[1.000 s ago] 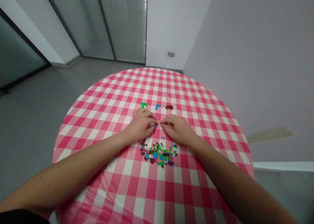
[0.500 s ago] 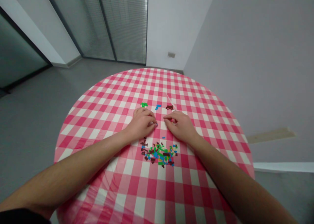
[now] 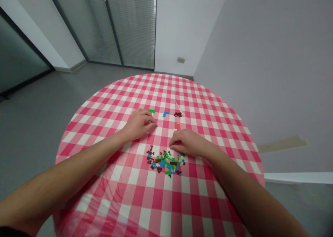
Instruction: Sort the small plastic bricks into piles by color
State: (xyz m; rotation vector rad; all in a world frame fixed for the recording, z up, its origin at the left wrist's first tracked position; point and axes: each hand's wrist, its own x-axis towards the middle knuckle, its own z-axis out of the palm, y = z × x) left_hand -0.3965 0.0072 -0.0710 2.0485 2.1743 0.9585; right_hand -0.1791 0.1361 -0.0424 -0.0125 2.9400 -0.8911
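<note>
My left hand (image 3: pixel 138 124) is over the table to the left of the middle, its thumb and forefinger pinched on a small toy brick (image 3: pixel 156 124) that looks blue. My right hand (image 3: pixel 187 142) reaches down at the far edge of a mixed pile of small toy bricks (image 3: pixel 166 163), green, brown, blue and yellow. Its thumb and fingers are pressed together; what they hold, if anything, is hidden. Beyond the hands lie a green cluster (image 3: pixel 152 111), a blue cluster (image 3: pixel 165 114), a brown cluster (image 3: pixel 178 114) and a few yellow pieces (image 3: pixel 178 124).
The round table wears a red-and-white checked cloth (image 3: pixel 166 209), wrinkled at the near left. A glass partition (image 3: pixel 130 29) and a wall with a socket plate (image 3: pixel 181 60) stand behind it. Another wall (image 3: pixel 273 74) rises on the right.
My left hand has moved left, still pinched. My right hand has come back toward the pile, over where a lone blue brick lay, uncovering the yellow pieces. The view has shifted slightly.
</note>
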